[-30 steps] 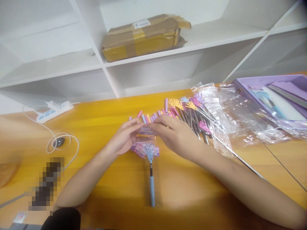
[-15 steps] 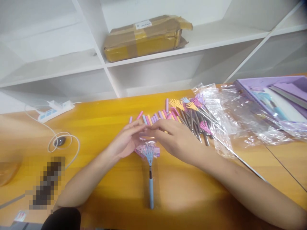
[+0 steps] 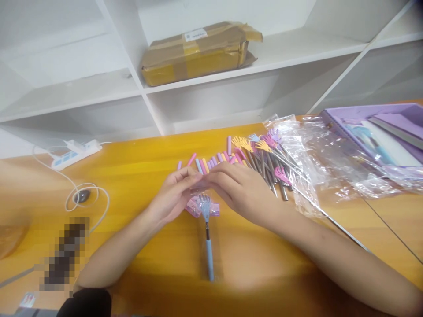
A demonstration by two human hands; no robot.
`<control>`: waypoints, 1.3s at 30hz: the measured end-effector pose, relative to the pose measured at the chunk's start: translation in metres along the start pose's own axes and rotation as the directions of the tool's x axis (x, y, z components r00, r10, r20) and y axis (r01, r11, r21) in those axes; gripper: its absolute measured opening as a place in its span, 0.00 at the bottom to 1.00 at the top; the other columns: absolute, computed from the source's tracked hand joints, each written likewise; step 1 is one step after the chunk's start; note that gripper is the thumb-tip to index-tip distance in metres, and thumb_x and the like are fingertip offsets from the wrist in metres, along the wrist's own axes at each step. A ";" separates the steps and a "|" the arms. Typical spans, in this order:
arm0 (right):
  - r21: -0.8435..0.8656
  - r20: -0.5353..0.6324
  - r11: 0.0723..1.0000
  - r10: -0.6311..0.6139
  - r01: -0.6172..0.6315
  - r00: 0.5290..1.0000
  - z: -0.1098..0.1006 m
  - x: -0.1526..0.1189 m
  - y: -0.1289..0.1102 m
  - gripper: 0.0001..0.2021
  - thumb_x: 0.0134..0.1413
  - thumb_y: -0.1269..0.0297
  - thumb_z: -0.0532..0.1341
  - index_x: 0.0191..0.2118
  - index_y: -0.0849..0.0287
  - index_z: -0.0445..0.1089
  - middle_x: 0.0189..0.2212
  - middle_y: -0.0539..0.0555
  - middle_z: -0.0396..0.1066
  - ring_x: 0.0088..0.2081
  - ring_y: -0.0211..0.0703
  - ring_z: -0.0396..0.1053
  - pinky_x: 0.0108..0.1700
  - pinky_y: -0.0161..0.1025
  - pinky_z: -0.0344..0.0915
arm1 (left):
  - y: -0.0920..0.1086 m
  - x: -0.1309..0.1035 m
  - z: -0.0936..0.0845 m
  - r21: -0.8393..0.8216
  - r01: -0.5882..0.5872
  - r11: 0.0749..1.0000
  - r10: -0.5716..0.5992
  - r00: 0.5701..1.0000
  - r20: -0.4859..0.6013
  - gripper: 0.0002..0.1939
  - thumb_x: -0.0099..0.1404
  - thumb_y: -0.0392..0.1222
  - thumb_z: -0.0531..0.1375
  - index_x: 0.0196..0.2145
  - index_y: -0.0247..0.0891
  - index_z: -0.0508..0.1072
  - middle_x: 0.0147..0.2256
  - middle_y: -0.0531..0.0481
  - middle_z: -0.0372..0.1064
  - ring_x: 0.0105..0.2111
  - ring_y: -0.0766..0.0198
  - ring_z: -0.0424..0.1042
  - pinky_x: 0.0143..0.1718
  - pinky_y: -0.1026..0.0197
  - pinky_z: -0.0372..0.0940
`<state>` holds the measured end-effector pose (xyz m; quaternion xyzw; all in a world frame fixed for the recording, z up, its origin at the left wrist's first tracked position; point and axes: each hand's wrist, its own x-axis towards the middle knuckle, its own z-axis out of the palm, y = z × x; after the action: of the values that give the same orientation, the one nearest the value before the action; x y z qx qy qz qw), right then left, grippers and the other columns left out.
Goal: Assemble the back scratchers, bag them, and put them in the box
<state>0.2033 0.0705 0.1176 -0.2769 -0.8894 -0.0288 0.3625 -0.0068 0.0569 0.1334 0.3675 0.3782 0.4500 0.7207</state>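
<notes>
A blue back scratcher (image 3: pixel 209 257) with a hand-shaped head lies inside a long clear plastic bag (image 3: pixel 217 264), its handle toward me. The fingers of my left hand (image 3: pixel 175 193) and my right hand (image 3: pixel 243 189) are pinched together at the bag's far end. Fingertips meet there, and the bag's edge is mostly hidden between them. Purple printed packets (image 3: pixel 194 207) show around the scratcher's head, beneath my hands. Just beyond my fingers lie several coloured handle sleeves (image 3: pixel 213 161) in pink, purple, orange and blue.
Metal-stemmed back scratchers (image 3: pixel 264 160) are heaped right of the sleeves. Clear plastic bags (image 3: pixel 330 158) spread beside a purple tray (image 3: pixel 330 115). At left are a power strip (image 3: pixel 77 154) and a cabled mouse (image 3: pixel 82 195). A taped carton (image 3: pixel 198 55) sits on the shelf behind.
Both hands stay pinched at the bag's end, fingertips drawn slightly closer together. The bagged back scratcher has shifted a little away from me, its handle end tilting slightly right.
</notes>
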 end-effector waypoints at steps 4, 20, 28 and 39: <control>0.005 -0.057 1.000 -0.020 0.020 0.998 0.002 0.002 -0.001 0.05 0.72 0.69 0.59 0.49 0.61 0.71 0.42 0.55 0.74 0.40 0.40 0.70 0.41 0.39 0.64 | 0.000 -0.003 0.000 -0.013 0.004 1.000 -0.004 1.000 0.001 0.15 0.67 0.43 0.70 0.28 0.38 0.71 0.31 0.53 0.67 0.35 0.65 0.70 0.42 0.61 0.70; 0.130 0.012 0.989 -0.076 0.074 0.997 0.007 -0.001 -0.013 0.13 0.66 0.69 0.57 0.54 0.62 0.70 0.42 0.58 0.70 0.40 0.42 0.66 0.37 0.39 0.66 | 0.002 -0.006 0.002 0.002 0.001 1.000 -0.001 0.999 -0.043 0.15 0.67 0.44 0.71 0.27 0.38 0.72 0.30 0.52 0.68 0.31 0.67 0.69 0.40 0.64 0.68; 0.364 -0.089 0.931 0.052 -0.016 0.995 0.004 0.000 0.003 0.11 0.68 0.71 0.60 0.53 0.58 0.71 0.43 0.55 0.68 0.38 0.36 0.67 0.39 0.36 0.67 | 0.000 0.000 0.000 0.011 -0.047 0.999 0.048 0.998 -0.043 0.14 0.66 0.45 0.72 0.28 0.37 0.74 0.32 0.49 0.74 0.40 0.62 0.75 0.48 0.61 0.69; 0.521 -0.060 0.792 0.404 -0.317 0.913 0.014 0.003 0.016 0.08 0.70 0.63 0.64 0.40 0.60 0.78 0.30 0.50 0.73 0.31 0.32 0.69 0.35 0.33 0.64 | -0.020 0.005 -0.003 0.072 0.042 0.997 -0.049 0.994 0.102 0.22 0.64 0.58 0.72 0.43 0.38 0.77 0.38 0.47 0.77 0.33 0.63 0.77 0.34 0.63 0.71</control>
<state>0.2004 0.0891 0.1069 -0.3347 -0.7626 0.2496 0.4941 -0.0001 0.0558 0.1135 0.4065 0.3639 0.4002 0.7363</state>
